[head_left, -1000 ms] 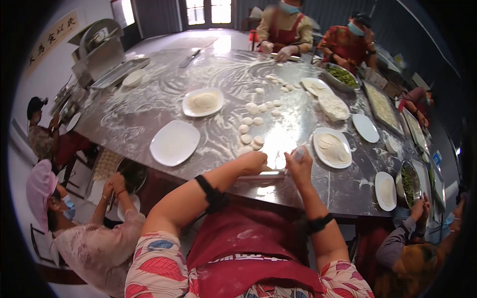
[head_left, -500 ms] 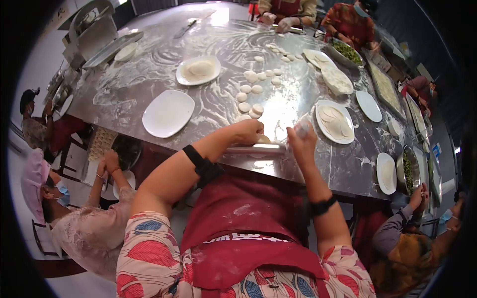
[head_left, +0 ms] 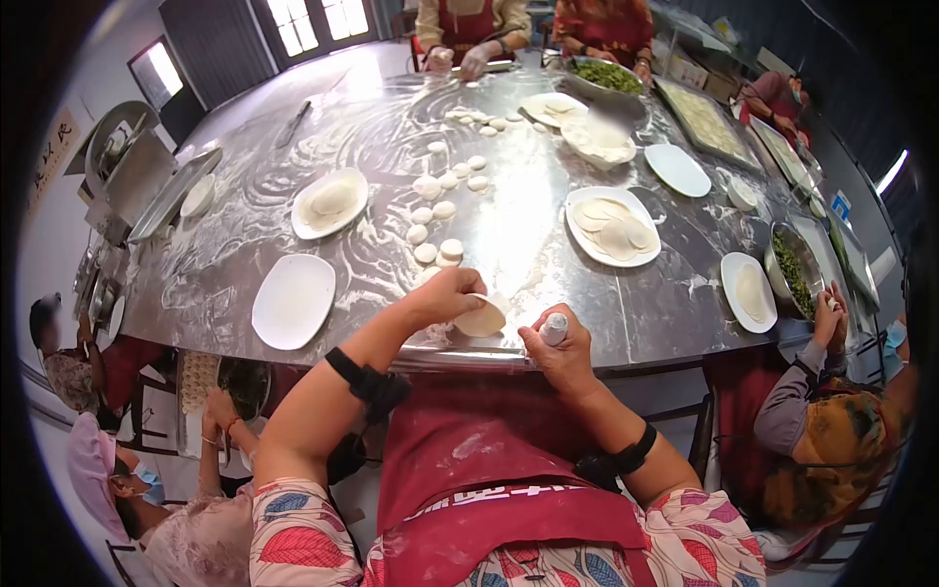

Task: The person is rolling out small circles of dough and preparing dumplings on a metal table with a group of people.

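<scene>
Dough wrapper (head_left: pixel 480 318), thin and round, hangs from our left hand (head_left: pixel 450 295), its upper edge pinched between the thumb and the bent fingers. It is over the near edge of the steel table (head_left: pixel 626 323), and we cannot tell whether its lower edge touches the metal. Our right hand (head_left: pixel 565 354) is just beside it, closed around a rolling pin (head_left: pixel 554 329); we see the pale, rounded end poking up out of the fist, while our grip covers the part below.

Just past our left knuckles, a winding row of small dough discs (head_left: pixel 444 210) runs away across the floury steel. To our right we have a square white plate (head_left: pixel 593 252) bearing overlapping wrappers, and to our left another plate (head_left: pixel 313 233) with a stack of them. Nearer to us on that side lies a plain white dish (head_left: pixel 293 303).

A knife (head_left: pixel 293 124) rests far up on the left. Chopped greens (head_left: pixel 790 269) fill a metal bowl at the right edge, beside a co-worker's clasped hands (head_left: pixel 830 315). Across from us, a person in a red apron (head_left: pixel 463 22) works with gloved hands (head_left: pixel 476 63) at the table.
</scene>
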`<state>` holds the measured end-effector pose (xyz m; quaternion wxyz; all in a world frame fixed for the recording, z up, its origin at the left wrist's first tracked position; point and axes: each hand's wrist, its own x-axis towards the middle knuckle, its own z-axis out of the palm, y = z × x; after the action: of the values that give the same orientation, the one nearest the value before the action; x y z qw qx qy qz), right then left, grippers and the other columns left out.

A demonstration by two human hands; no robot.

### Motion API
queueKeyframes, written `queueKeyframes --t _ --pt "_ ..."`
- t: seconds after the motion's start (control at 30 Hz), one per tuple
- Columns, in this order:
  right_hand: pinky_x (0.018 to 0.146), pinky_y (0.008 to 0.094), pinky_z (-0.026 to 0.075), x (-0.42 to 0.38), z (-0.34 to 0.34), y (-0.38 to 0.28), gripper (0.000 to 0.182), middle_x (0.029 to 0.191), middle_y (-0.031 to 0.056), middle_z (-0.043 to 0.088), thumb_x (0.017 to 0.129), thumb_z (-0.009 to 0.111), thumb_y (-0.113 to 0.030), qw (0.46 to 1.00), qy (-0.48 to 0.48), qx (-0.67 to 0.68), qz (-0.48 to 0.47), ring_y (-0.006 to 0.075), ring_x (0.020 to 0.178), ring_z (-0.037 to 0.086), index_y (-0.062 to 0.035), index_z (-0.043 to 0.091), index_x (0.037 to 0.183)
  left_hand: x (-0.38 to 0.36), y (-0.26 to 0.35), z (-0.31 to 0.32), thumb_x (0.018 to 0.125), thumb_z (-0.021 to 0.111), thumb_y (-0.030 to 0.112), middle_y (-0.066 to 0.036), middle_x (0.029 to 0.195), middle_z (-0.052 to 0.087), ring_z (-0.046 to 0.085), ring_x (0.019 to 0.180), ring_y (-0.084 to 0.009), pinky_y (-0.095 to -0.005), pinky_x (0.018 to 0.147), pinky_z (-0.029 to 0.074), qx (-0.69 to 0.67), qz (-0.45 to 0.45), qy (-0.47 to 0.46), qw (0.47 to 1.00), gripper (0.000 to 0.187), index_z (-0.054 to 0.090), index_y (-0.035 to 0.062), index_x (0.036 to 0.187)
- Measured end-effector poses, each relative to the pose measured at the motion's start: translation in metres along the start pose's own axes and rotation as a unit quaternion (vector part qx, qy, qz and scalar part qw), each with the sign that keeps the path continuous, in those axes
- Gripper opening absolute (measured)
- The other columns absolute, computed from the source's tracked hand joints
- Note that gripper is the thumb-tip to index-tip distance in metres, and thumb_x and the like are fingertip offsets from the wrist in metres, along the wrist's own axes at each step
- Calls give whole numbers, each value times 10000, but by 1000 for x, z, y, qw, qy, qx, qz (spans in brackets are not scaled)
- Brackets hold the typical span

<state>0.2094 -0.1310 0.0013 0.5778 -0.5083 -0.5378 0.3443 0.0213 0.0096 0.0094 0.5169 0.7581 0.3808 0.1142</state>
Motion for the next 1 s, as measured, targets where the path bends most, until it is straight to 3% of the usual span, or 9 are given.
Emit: queueKeyframes --t 0.17,0.3,0.37,0.4,0.43,0.5,0.53,0.7,1.0 --pt "519 241 423 10 -1 3 195 607 -4 521 799 697 -106 1000 -8 0 -13 64 565 474 -52 512 770 59 68 12 821 606 101 -50 824 609 566 761 -109 -227 658 448 -38 -3 12 999 188 600 -5 976" --pt "534 274 448 10 -7 10 193 649 44 573 787 706 -120 1000 -27 -14 7 106 568 517 -34 533 794 116 96 13 866 591 150 -105 1047 570 563 881 -142 -285 740 478 -341 38 71 937 284 531 -29 1078" --pt "546 286 465 11 -6 4 215 675 70 605 776 718 -138 998 -23 -57 8 127 580 555 -18 543 811 154 50 7 846 606 157 -90 891 610 594 870 -161 -326 759 480 -180 29 95 979 179 589 9 944" --pt "518 288 460 16 -2 -5 235 630 59 587 762 721 -144 997 -12 -76 -14 125 556 560 -18 529 808 184 7 3 834 613 203 -105 899 642 606 893 -180 -341 790 474 155 143 94 973 224 618 20 962" --pt "491 290 455 19 -2 -9 255 584 47 569 748 725 -150 995 0 -90 -41 123 532 566 -17 515 805 152 21 17 840 598 235 -130 997 645 610 919 -244 -372 838 464 124 47 197 971 293 615 34 1054" --pt "505 307 467 21 -4 3 240 578 65 573 736 721 -147 997 -8 -68 -32 145 529 583 -30 515 775 87 36 25 832 592 214 -171 1073 605 556 1018 -346 -405 900 429 181 84 188 962 330 597 40 1113" --pt "484 296 455 23 -6 18 224 567 54 565 737 711 -110 984 -22 -133 -114 121 513 567 -30 503 762 64 33 28 828 593 196 -172 1045 582 541 1017 -347 -404 883 428 222 103 188 951 302 589 47 1090" --pt "451 250 439 29 0 17 225 582 36 558 762 692 -36 999 -29 27 -26 97 487 541 -54 468 754 -31 36 34 804 631 163 -158 1110 529 517 1043 -351 -413 876 427 232 58 217 946 345 530 79 1124" --pt "406 248 415 36 5 11 219 569 36 537 773 662 -10 999 -18 35 12 96 467 527 -61 451 741 -144 83 -39 700 756 200 -225 1377 331 328 1271 -396 -455 1038 299 331 96 647 680 757 381 56 1341"
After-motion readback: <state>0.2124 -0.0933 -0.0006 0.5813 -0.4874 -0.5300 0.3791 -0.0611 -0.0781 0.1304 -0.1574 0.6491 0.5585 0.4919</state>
